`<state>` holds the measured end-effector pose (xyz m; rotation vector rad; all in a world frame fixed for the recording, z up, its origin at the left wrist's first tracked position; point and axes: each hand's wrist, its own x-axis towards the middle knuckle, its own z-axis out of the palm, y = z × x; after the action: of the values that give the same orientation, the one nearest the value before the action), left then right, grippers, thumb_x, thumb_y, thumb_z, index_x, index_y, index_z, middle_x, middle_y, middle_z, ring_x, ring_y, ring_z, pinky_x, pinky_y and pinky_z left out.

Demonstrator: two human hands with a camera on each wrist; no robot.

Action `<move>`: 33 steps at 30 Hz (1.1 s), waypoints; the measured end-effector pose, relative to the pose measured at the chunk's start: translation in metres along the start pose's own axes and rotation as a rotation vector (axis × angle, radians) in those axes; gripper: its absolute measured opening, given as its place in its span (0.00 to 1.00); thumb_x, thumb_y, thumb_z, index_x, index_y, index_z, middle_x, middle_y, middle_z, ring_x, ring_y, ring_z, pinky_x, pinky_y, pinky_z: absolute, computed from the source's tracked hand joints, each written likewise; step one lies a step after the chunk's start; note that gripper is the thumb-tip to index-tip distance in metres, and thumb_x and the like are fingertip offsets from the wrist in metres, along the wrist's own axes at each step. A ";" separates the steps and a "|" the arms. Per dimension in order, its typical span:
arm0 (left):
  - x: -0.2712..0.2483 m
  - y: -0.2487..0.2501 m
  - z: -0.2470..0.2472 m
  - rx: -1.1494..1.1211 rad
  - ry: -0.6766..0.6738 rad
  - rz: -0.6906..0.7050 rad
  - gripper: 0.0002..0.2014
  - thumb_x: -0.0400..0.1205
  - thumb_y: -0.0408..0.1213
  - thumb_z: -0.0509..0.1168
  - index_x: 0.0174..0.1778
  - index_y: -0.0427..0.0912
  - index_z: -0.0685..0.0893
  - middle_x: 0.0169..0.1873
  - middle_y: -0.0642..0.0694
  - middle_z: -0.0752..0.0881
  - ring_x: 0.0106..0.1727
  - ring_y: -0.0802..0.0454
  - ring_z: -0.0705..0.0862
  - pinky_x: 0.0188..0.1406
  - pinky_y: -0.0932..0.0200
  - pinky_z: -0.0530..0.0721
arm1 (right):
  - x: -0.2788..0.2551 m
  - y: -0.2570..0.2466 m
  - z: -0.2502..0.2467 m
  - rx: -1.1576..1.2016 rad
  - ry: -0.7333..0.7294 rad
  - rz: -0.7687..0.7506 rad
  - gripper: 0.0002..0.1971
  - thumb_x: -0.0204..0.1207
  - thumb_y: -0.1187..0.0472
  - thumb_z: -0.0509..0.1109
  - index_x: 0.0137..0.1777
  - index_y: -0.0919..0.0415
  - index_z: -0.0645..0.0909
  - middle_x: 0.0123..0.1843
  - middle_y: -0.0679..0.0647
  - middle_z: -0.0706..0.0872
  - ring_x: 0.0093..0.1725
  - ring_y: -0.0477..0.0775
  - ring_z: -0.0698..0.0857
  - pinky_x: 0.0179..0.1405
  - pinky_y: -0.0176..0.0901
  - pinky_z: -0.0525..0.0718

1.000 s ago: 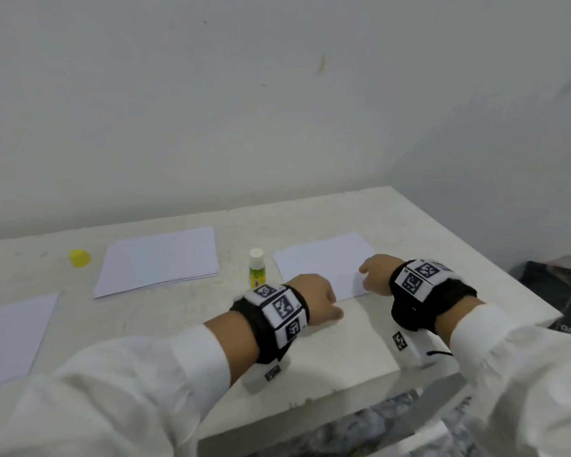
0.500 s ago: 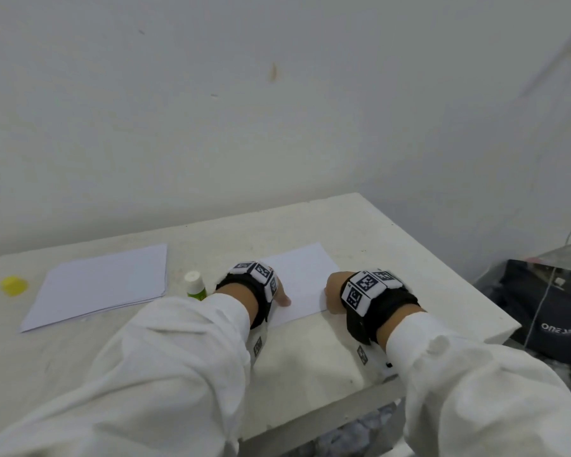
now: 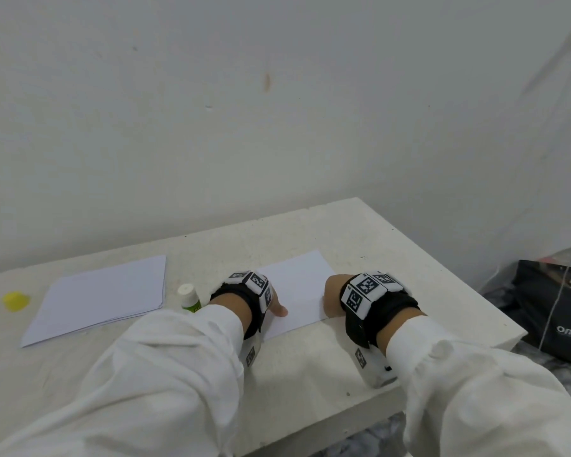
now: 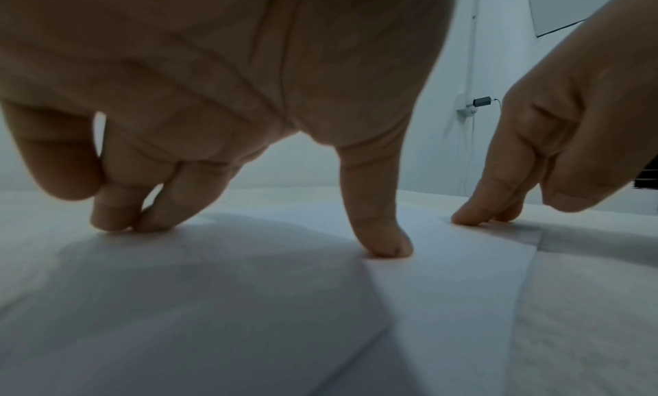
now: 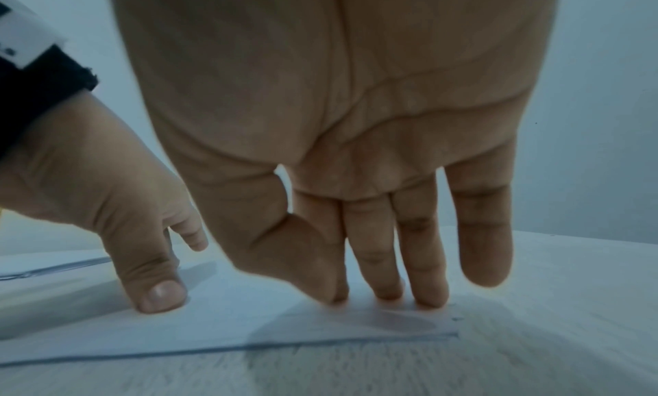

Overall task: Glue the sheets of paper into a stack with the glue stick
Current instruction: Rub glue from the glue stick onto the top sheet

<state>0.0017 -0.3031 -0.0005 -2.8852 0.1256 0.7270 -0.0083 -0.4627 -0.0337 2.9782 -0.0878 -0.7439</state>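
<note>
A white sheet lies flat on the table near its right end, and both hands press on it. My left hand touches it with thumb and fingertips on its left part. My right hand bears down on the near right corner with straight fingers. Neither hand holds anything. The uncapped glue stick stands upright just left of my left wrist. A pile of white sheets lies further left, and the yellow cap sits beyond it.
The pale table ends close to my right hand, with its front edge near my sleeves. A dark bag and a thin cable sit on the floor to the right. The wall runs along the table's far side.
Both hands have moved further onto the sheet and now press it flat. The head view swung right, so the pile and cap sit nearer the left edge.
</note>
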 end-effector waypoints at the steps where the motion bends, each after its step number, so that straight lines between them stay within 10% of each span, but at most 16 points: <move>1: 0.003 0.000 0.002 -0.002 0.002 -0.006 0.37 0.74 0.64 0.68 0.72 0.41 0.75 0.69 0.43 0.79 0.67 0.44 0.79 0.59 0.55 0.75 | 0.015 0.004 0.009 -0.064 -0.033 0.003 0.16 0.83 0.64 0.62 0.69 0.68 0.76 0.55 0.56 0.75 0.67 0.58 0.78 0.68 0.48 0.73; 9: -0.007 0.006 0.005 -0.192 0.090 0.030 0.39 0.68 0.61 0.73 0.71 0.43 0.75 0.63 0.43 0.82 0.61 0.41 0.82 0.61 0.47 0.81 | 0.090 0.021 0.049 -0.213 0.013 -0.081 0.22 0.70 0.48 0.61 0.63 0.52 0.80 0.60 0.53 0.82 0.57 0.60 0.83 0.56 0.51 0.81; 15: -0.019 0.007 -0.002 -0.882 0.295 0.069 0.46 0.71 0.61 0.71 0.81 0.63 0.51 0.74 0.35 0.66 0.69 0.32 0.73 0.70 0.39 0.72 | 0.151 0.031 0.077 -0.080 -0.029 0.014 0.15 0.58 0.41 0.61 0.44 0.44 0.75 0.45 0.49 0.82 0.47 0.61 0.84 0.51 0.56 0.83; 21: -0.042 -0.014 -0.014 -0.973 0.519 0.265 0.26 0.81 0.33 0.65 0.75 0.50 0.71 0.60 0.46 0.83 0.60 0.46 0.81 0.55 0.63 0.75 | 0.066 0.010 0.037 -0.034 -0.042 0.085 0.23 0.72 0.46 0.67 0.62 0.58 0.81 0.63 0.55 0.83 0.61 0.60 0.82 0.57 0.48 0.80; 25: -0.062 -0.043 -0.026 -0.865 0.595 0.308 0.20 0.83 0.32 0.62 0.71 0.46 0.79 0.70 0.49 0.79 0.70 0.51 0.77 0.68 0.65 0.69 | 0.073 0.012 0.036 0.033 0.074 0.124 0.09 0.70 0.49 0.65 0.42 0.54 0.77 0.59 0.55 0.83 0.56 0.59 0.82 0.59 0.49 0.80; 28: -0.081 -0.075 -0.040 -0.997 0.715 0.336 0.22 0.81 0.31 0.64 0.73 0.46 0.77 0.71 0.50 0.78 0.71 0.51 0.77 0.70 0.65 0.70 | -0.027 -0.031 -0.002 0.039 0.087 0.107 0.04 0.74 0.55 0.62 0.44 0.54 0.74 0.63 0.55 0.80 0.62 0.58 0.79 0.61 0.47 0.76; 33: -0.095 -0.150 -0.045 -1.477 0.775 0.204 0.27 0.79 0.27 0.65 0.76 0.43 0.73 0.51 0.51 0.78 0.35 0.50 0.83 0.47 0.59 0.85 | -0.055 -0.089 -0.021 0.237 0.049 -0.036 0.27 0.71 0.46 0.72 0.67 0.57 0.77 0.70 0.56 0.79 0.67 0.60 0.78 0.66 0.50 0.76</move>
<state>-0.0431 -0.1601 0.1049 -4.3979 -0.0886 -0.7589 -0.0432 -0.3685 0.0034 3.2285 -0.1280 -0.7106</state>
